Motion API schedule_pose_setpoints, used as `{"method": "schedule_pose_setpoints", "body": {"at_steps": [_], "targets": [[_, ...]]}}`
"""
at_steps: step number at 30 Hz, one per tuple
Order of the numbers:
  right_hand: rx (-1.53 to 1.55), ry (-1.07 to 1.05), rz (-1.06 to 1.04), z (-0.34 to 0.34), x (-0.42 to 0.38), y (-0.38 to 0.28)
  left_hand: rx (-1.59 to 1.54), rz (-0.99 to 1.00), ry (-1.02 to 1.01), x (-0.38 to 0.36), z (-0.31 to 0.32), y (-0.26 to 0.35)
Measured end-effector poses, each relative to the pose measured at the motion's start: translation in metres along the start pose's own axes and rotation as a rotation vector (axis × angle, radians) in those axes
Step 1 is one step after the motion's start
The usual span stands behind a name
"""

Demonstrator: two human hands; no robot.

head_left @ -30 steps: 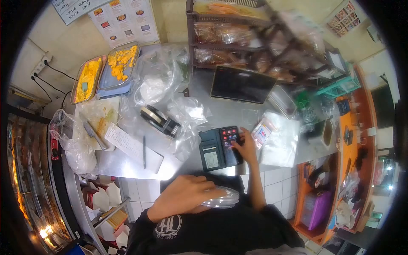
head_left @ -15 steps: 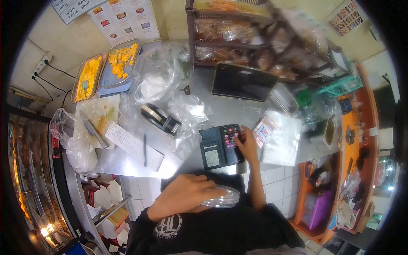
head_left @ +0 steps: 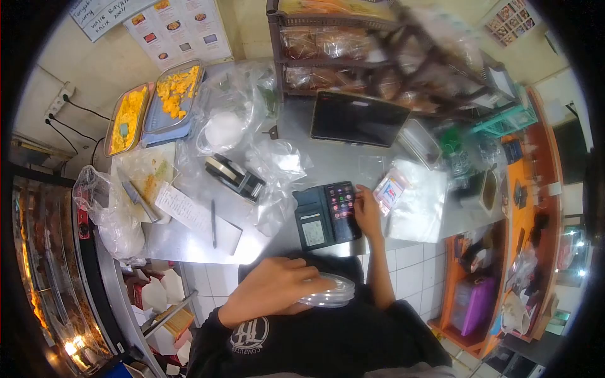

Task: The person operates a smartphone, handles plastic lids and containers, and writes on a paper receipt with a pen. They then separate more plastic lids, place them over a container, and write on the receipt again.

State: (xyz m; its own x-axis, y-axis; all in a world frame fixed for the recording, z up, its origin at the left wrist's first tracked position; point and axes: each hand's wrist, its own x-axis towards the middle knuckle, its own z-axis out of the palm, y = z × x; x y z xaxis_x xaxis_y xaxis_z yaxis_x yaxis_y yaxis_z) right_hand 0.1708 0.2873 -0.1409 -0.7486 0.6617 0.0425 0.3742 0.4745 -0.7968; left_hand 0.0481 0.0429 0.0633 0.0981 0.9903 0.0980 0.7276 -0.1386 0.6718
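Observation:
My left hand (head_left: pixel 277 285) is closed around a small stack of round clear plastic lids (head_left: pixel 333 292), held against the front of my black shirt. A smartphone (head_left: pixel 343 211) in a dark flip case (head_left: pixel 311 223) lies opened out on the steel table, its screen lit with app icons. Along the phone's right edge rests my right hand (head_left: pixel 367 213), fingers extended and thumb beside the screen. Right of that hand are a printed packet (head_left: pixel 390 192) and clear plastic sheets or bags (head_left: pixel 418 205).
A tape dispenser (head_left: pixel 233 178), a pen (head_left: pixel 213 223) and a handwritten paper (head_left: pixel 189 211) lie to the left. A knife (head_left: pixel 140 200) rests on a cutting board (head_left: pixel 167 153). Trays of yellow food (head_left: pixel 128 121), a tablet (head_left: pixel 359 120) and a brown rack (head_left: pixel 277 60) stand behind.
My right thumb and fingers have drawn back from over the phone's screen to its right edge. My left hand still holds the lids in place.

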Motion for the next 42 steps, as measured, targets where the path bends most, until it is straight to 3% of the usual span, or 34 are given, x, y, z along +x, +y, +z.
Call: {"method": "schedule_pose_setpoints", "body": {"at_steps": [15, 20, 26, 30, 32, 38, 42], "targets": [[-0.189, 0.040, -0.105, 0.001, -0.006, -0.009, -0.002, 0.014, 0.007, -0.001, 0.001, 0.000], [0.084, 0.025, 0.026, -0.003, -0.009, 0.003, -0.010, -0.001, 0.015, -0.003, 0.001, 0.002], [0.197, 0.005, 0.076, -0.005, -0.010, 0.009, 0.004, -0.020, -0.010, -0.004, 0.001, 0.005], [0.223, 0.002, 0.046, -0.003, -0.014, 0.008, 0.006, -0.025, -0.022, -0.004, 0.000, 0.006], [0.081, 0.005, -0.042, -0.003, -0.017, 0.005, 0.011, -0.023, -0.034, -0.004, 0.001, 0.007], [0.184, 0.094, 0.006, -0.002, -0.020, 0.017, 0.026, -0.012, -0.043, -0.004, -0.002, 0.009], [0.091, 0.107, -0.037, -0.005, -0.026, 0.009, 0.040, 0.002, -0.043, -0.002, -0.001, 0.009]]}}
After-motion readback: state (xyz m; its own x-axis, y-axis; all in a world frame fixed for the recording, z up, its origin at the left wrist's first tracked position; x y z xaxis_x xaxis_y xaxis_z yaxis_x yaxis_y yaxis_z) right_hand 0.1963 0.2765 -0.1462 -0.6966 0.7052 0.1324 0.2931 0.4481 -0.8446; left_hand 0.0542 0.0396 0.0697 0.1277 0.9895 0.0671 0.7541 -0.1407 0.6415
